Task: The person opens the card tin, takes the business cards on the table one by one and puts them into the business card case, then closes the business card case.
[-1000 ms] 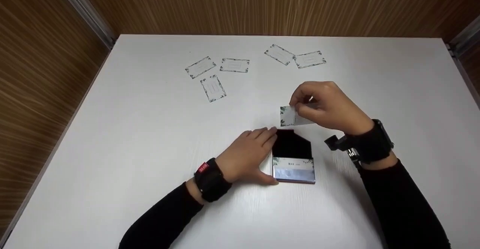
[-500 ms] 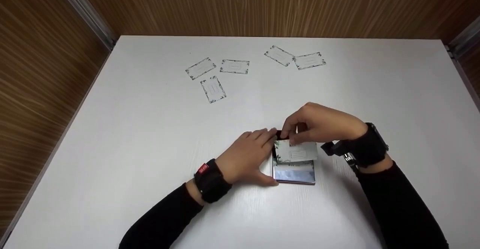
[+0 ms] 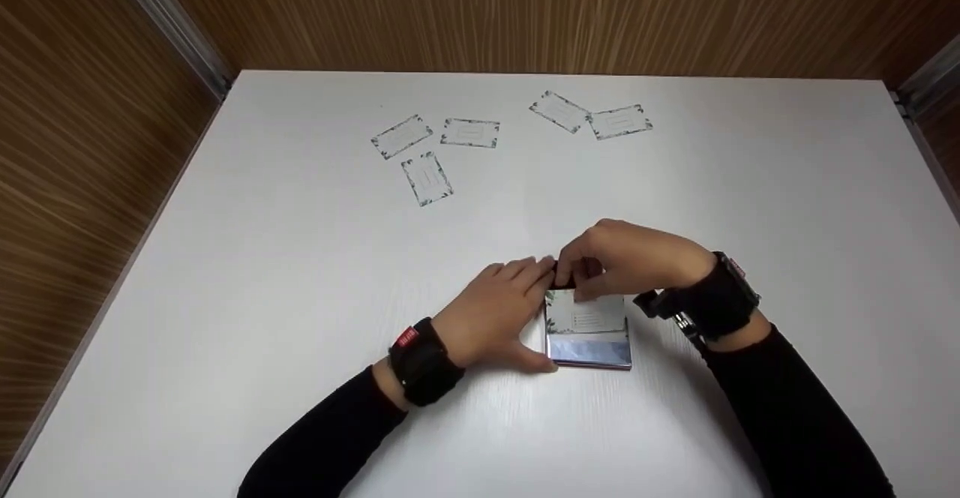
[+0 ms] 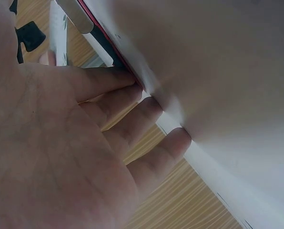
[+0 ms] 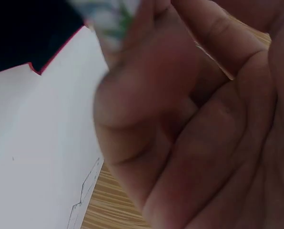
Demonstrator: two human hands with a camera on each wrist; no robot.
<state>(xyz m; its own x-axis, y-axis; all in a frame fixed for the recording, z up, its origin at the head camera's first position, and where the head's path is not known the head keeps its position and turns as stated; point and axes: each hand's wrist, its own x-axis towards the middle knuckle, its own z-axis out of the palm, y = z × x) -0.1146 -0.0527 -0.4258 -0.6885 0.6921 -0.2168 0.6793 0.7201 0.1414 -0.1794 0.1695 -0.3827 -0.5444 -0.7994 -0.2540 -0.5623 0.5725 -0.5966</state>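
In the head view a card case (image 3: 589,354) with a silvery front pocket lies flat on the table. My right hand (image 3: 634,258) pinches a white, leaf-bordered card (image 3: 596,314) between thumb and fingers at its upper edge. That card overlaps the case, its lower edge just above the silvery pocket. Along the left side of the case rests my left hand (image 3: 491,314), fingers extended to its top left corner and thumb by the bottom left one. The left wrist view shows those fingertips by the red-edged case (image 4: 106,40). A blurred card corner (image 5: 108,19) appears in the right wrist view.
Several leaf-bordered cards lie further back on the white table (image 3: 262,258): a group at left including an upright one (image 3: 427,179), and two touching at right, one of them a level card (image 3: 620,121). Wood-grain panels (image 3: 525,14) border the table at the back and sides.
My right hand has brought the card from behind the case toward me and down over it, covering most of the black inside. The left hand and the other cards have stayed put.
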